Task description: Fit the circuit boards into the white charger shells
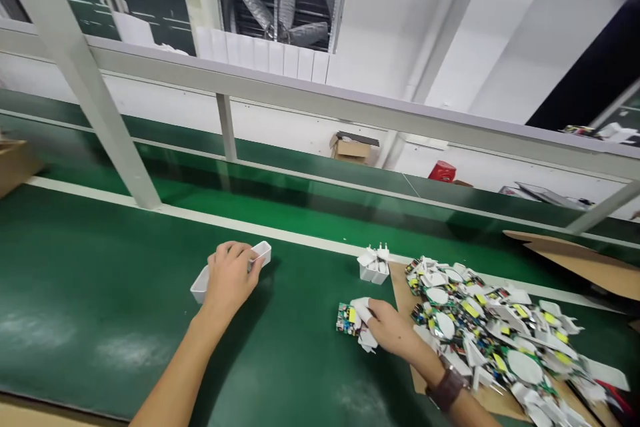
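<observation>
My left hand [231, 277] is closed over white plastic casings [263, 251] on the green work surface. Their open ends show on both sides of the hand, and it hides whether they are one piece or two. My right hand [387, 327], with white covering on its fingertips, grips a small circuit board [345, 319] with a yellow-wrapped part. White pieces [369, 340] hang beside the board. Just behind this hand stands a white casing group [374, 272] with plug pins pointing up. To its right lies a heap of circuit boards and white plastic parts [475, 327].
The heap lies on a cardboard sheet [400, 287]. A pale strip [225, 221] runs along the green bench [125, 320], with a slanted metal post [107, 107] rising at left. Another cardboard piece [585, 267] lies at far right, and a brown box [17, 163] at far left.
</observation>
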A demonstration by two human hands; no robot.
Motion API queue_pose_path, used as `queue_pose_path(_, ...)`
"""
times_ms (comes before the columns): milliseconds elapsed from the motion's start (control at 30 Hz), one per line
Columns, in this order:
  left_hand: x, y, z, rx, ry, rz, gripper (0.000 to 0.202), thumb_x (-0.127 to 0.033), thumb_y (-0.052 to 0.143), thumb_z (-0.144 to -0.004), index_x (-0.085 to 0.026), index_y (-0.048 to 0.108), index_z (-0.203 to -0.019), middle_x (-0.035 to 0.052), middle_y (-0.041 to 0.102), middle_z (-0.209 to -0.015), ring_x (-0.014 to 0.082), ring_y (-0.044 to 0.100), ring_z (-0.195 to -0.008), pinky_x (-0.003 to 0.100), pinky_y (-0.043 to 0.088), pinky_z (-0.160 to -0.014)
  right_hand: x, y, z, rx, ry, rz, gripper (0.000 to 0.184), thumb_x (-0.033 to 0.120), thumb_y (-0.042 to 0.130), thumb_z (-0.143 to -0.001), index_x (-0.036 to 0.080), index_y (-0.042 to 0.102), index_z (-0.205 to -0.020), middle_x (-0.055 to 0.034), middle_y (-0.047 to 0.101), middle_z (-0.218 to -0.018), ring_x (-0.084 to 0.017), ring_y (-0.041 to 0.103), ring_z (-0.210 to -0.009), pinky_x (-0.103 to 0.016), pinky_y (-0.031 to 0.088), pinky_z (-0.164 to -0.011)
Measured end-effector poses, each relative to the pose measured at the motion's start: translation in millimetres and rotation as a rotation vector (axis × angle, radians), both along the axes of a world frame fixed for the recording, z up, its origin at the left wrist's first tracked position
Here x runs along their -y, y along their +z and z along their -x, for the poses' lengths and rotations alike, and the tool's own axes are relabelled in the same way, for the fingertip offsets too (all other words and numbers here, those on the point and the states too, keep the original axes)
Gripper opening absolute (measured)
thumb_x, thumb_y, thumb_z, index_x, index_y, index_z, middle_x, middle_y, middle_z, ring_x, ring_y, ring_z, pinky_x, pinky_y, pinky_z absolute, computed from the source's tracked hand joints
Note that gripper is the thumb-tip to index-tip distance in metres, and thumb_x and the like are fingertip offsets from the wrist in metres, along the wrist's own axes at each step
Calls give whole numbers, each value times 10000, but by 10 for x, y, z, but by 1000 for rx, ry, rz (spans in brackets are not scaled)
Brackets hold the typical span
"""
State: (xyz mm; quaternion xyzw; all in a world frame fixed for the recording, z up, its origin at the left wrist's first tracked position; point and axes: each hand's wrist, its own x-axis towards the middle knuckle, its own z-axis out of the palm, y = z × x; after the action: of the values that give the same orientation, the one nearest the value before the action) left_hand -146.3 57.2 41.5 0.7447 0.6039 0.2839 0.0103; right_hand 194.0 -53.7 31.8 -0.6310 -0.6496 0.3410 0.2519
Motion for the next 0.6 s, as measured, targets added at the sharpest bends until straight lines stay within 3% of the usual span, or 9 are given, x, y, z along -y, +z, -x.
queue_pose_path(100,110,-33,-303,60,-188,19,274,-362,530,-1014,-192,709,-895,126,705,-1213,315,609,-1164,460,487,-1038,99,-53,-159,131,-16,-84,438,450,599,-949,155,722,-1248,-169,719,-1252,-341,653,-1234,-489,485,-1111)
queue_pose_path(167,231,-89,-528,84,-283,61,256,-363,525,-1017,-207,700,-913,104,696,-1188,275,638,-1126,398,508,-1012,230,-74,-232,189,-11,-109,592,444,682,-899,155,633,-1414,-177,663,-1380,-355,602,-1322,-500,460,-1148)
queue_pose_path(267,404,-158,-810,102,-357,158,225,-326,548,-993,-226,690,-1135,92,673,-1191,281,662,-1103,374,536,-914,387,-160,-221,248,16,-161,685,365,774,-813,164,610,-1447,-164,673,-1348,-367,615,-1298,-521,483,-1133)
queue_pose_path(400,504,-144,-951,139,-373,319,765,-371,750,-852,-255,454,-1548,111,606,-1327,298,707,-988,353,547,-768,382,-324,-150,275,38,-291,526,157,628,-847,188,644,-1372,-128,708,-1193,-318,667,-1177,-500,532,-1076)
queue_pose_path(500,474,-100,-931,194,-402,431,991,-398,855,-754,-285,374,-1613,107,582,-1392,253,706,-871,340,558,-740,274,-390,-173,249,38,-373,531,115,554,-850,164,594,-1378,-128,694,-1167,-292,684,-1131,-469,583,-1009)
queue_pose_path(600,381,-91,-926,260,-446,512,986,-361,889,-720,-267,425,-1585,92,629,-1333,212,683,-822,329,572,-768,151,-366,-221,196,53,-458,473,130,530,-875,171,577,-1344,-138,662,-1258,-275,665,-1195,-439,589,-1025)
